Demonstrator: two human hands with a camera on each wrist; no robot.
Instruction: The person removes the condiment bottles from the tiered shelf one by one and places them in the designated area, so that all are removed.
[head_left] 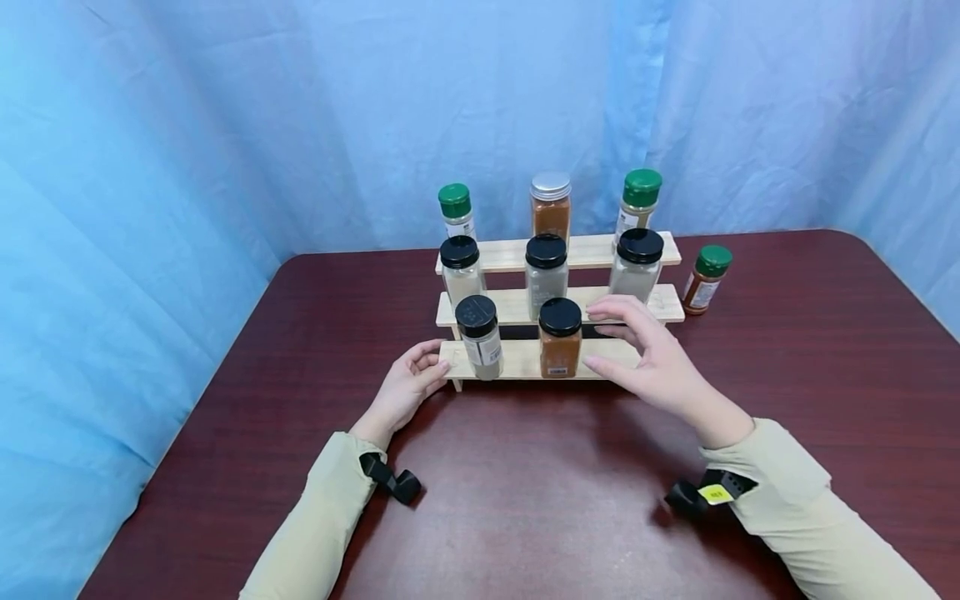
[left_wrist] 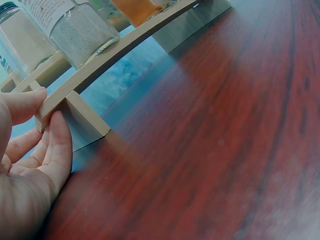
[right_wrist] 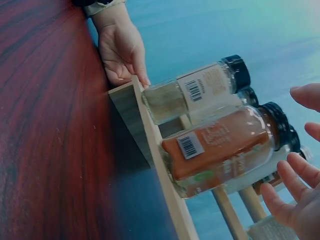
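A three-tier wooden spice rack (head_left: 510, 360) stands on the table. My left hand (head_left: 408, 385) pinches the left end of its lowest shelf, thumb (left_wrist: 27, 106) on top and fingers underneath. Beside that hand, a black-capped jar of pale spice (head_left: 486, 350) stands on the same shelf. At the middle of this shelf is a jar of orange-brown spice (head_left: 559, 350) with a black lid. My right hand (head_left: 651, 360) hovers just right of it, thumb and fingers spread apart with nothing between them. In the right wrist view, its fingertips (right_wrist: 272, 197) are near the jar's lid.
Three black-lidded jars, one a grey-filled jar (head_left: 546, 279), line the middle shelf. On the top shelf are two green-capped bottles and a silver-lidded jar (head_left: 551, 212). A green-capped bottle of red spice (head_left: 705, 282) stands on the table (head_left: 810, 375) right of the rack. Blue curtains (head_left: 480, 108) hang behind.
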